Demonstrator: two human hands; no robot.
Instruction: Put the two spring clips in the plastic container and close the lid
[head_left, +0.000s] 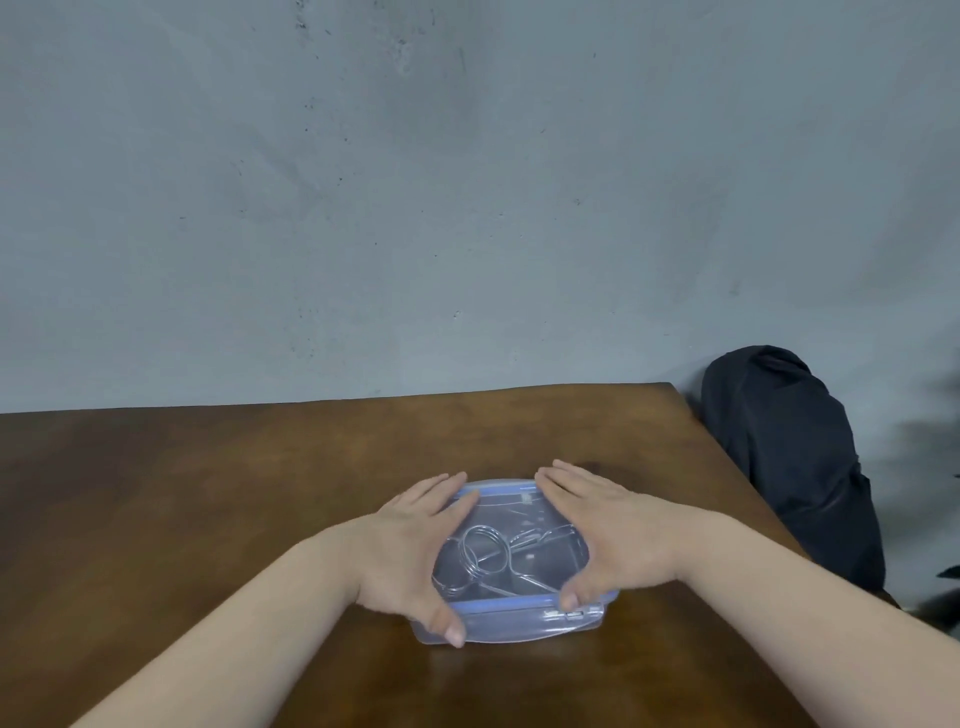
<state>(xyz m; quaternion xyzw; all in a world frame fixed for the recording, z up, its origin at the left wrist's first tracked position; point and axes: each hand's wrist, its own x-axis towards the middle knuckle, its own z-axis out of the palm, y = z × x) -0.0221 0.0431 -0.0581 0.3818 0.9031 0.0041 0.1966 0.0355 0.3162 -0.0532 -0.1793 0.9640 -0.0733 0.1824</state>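
Pressing stage: you have both palms down on the lid of the plastic container, which sits on the desk in front of you, near its front edge.
Spring clips: both look to be inside already; the wire coil of one spring clip shows through the clear lid, with the second spring clip lying just to its right (the two overlap, so where one ends is hard to say).
Long axis: the container runs left to right across your view, so its two long edges are the far one and the near one.
Left hand: your left hand lies flat and spread over the left end, fingers reaching the far blue rim, thumb hooked over the near front corner; it grips nothing, it only presses.
Right hand: your right hand mirrors it on the right end, fingers flat toward the far edge, thumb down on the near blue rim; also not closed around anything.
Key relation: the near long edge lies directly under your two thumbs, and neither hand is nearer to it than the other.
Near flap: the front latch flap seems to stick out rather than fold down, so I judge that side not yet locked.
Next move, likely: push the thumbs down and inward along that near edge (keep the palms loading the lid so it cannot lift).
Beside the desk: a black bag stands well apart to the right.
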